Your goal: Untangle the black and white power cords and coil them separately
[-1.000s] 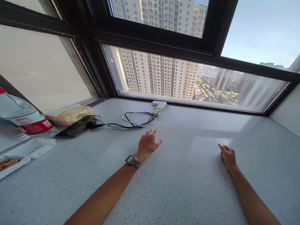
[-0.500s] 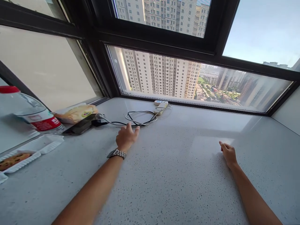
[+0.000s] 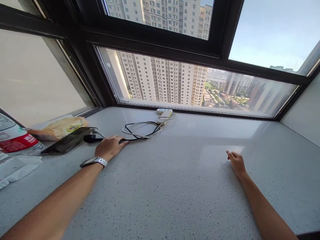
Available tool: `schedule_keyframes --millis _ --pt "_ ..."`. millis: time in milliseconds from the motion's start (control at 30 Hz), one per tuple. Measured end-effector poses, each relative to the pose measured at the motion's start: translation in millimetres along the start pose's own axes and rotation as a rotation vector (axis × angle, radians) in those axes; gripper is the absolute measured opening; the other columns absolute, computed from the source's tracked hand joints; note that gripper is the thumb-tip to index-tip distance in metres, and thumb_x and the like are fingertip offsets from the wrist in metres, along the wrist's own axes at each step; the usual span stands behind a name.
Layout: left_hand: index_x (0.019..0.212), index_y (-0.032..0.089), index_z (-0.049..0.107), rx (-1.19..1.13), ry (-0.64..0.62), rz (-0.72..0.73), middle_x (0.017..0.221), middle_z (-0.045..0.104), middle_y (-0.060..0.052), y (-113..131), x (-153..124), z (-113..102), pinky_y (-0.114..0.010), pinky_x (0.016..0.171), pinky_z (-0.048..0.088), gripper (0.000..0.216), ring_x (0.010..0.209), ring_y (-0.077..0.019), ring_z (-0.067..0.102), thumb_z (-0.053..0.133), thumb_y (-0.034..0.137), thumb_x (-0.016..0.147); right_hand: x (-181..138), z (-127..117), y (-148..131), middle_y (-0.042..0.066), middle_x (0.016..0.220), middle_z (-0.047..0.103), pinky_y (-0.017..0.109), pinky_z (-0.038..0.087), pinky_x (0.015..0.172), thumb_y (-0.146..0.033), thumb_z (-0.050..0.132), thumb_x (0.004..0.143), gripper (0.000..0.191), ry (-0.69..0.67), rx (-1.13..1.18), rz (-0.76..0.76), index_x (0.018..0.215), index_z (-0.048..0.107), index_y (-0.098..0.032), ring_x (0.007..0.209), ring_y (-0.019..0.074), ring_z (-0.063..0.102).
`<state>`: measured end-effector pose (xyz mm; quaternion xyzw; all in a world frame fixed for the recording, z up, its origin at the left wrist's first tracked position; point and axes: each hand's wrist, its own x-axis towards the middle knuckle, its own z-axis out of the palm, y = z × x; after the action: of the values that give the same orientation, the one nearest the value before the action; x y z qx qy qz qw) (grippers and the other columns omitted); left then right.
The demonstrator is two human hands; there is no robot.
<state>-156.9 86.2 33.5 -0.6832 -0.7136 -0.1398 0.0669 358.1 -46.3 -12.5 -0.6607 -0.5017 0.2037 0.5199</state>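
Observation:
On the speckled white sill, my left hand (image 3: 109, 147), with a metal-banded watch on the wrist, is closed over a black cable (image 3: 136, 139). The cable's black plug (image 3: 91, 138) lies just left of the fingers. Beyond the hand, the black cable and a white cable (image 3: 142, 123) form loose loops running to a white power strip (image 3: 164, 117) by the window. Farther right, my right hand (image 3: 237, 163) rests on the sill, fingers curled in and thumb side up, with nothing showing in it.
At the left lie a dark phone-like slab (image 3: 67, 140), a wrapped bread-like package (image 3: 61, 128), a bottle with a red label (image 3: 18, 140) and a white plastic tray (image 3: 21, 166). A dark window frame (image 3: 160, 41) borders the sill's back, and a white wall (image 3: 302, 110) stands at the right.
My left hand has moved left and down onto the black cable near its plug and closed on it. The view has turned slightly right; my right hand stays curled on the sill.

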Motion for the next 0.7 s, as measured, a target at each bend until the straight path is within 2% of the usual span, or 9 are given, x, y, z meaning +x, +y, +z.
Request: schedule_keyframes --millis 100,233,300,367,433,500,600,700 --pt "0.093 0.014 0.067 0.037 0.046 0.027 0.094 0.067 -0.009 31 -17 2 -0.035 0.083 0.047 0.048 0.096 -0.0292 0.061 0.031 0.046 0.093 1 0 2 -0.006 0.043 0.021 0.027 0.025 0.042 -0.066 0.055 0.073 0.054 -0.008 -0.002 0.001 0.045 0.043 -0.021 0.04 0.0095 0.018" --pt "0.101 0.018 0.068 -0.038 0.012 0.148 0.102 0.069 -0.01 91 -38 13 -0.033 0.085 0.048 0.034 0.098 -0.027 0.062 0.043 0.037 0.09 2 -1 5 -0.006 0.045 0.02 0.026 0.023 0.043 -0.065 0.055 0.074 0.053 -0.004 -0.012 0.002 0.046 0.044 -0.021 0.042 0.0098 0.019" --pt "0.107 0.018 0.066 -0.232 0.015 0.241 0.109 0.069 -0.01 116 -48 18 -0.032 0.088 0.048 0.032 0.101 -0.0254 0.063 0.048 0.034 0.087 2 -2 6 -0.006 0.045 0.021 0.026 0.022 0.043 -0.065 0.055 0.073 0.052 0.001 -0.016 0.0 0.047 0.044 -0.021 0.042 0.0099 0.019" --pt "0.106 0.017 0.066 -0.393 0.045 0.334 0.111 0.069 -0.009 129 -55 19 -0.03 0.09 0.047 0.031 0.104 -0.023 0.062 0.047 0.033 0.086 2 -4 6 -0.006 0.045 0.022 0.026 0.02 0.042 -0.066 0.056 0.073 0.053 0.004 -0.014 -0.003 0.048 0.045 -0.021 0.041 0.0098 0.019" --pt "0.097 0.018 0.068 -0.442 0.1 0.367 0.104 0.071 -0.007 130 -60 17 -0.028 0.087 0.048 0.032 0.099 -0.0209 0.064 0.043 0.036 0.089 2 -5 6 -0.006 0.044 0.023 0.026 0.02 0.041 -0.067 0.056 0.073 0.054 0.004 -0.011 -0.005 0.048 0.046 -0.021 0.04 0.0096 0.02" --pt "0.092 0.017 0.069 -0.415 0.166 0.329 0.098 0.072 -0.008 120 -61 13 -0.03 0.083 0.049 0.039 0.095 -0.0215 0.065 0.037 0.04 0.091 2 -6 5 -0.006 0.043 0.022 0.025 0.021 0.04 -0.068 0.056 0.072 0.055 -0.005 -0.007 -0.004 0.047 0.045 -0.021 0.039 0.0092 0.02" --pt "0.107 0.014 0.066 -0.33 0.257 0.222 0.111 0.067 -0.013 98 -57 12 -0.039 0.091 0.045 0.045 0.107 -0.0282 0.059 0.036 0.043 0.09 1 -6 2 -0.007 0.043 0.021 0.025 0.022 0.038 -0.069 0.059 0.069 0.057 -0.03 0.011 0.004 0.045 0.041 -0.021 0.039 0.0081 0.019" --pt "0.118 0.014 0.063 -0.198 0.21 0.169 0.124 0.062 -0.015 84 -52 19 -0.048 0.102 0.034 0.05 0.121 -0.0333 0.049 0.039 0.046 0.088 1 -7 1 -0.007 0.044 0.023 0.025 0.025 0.038 -0.068 0.062 0.066 0.058 -0.03 0.025 0.003 0.044 0.034 -0.022 0.04 0.0074 0.018"
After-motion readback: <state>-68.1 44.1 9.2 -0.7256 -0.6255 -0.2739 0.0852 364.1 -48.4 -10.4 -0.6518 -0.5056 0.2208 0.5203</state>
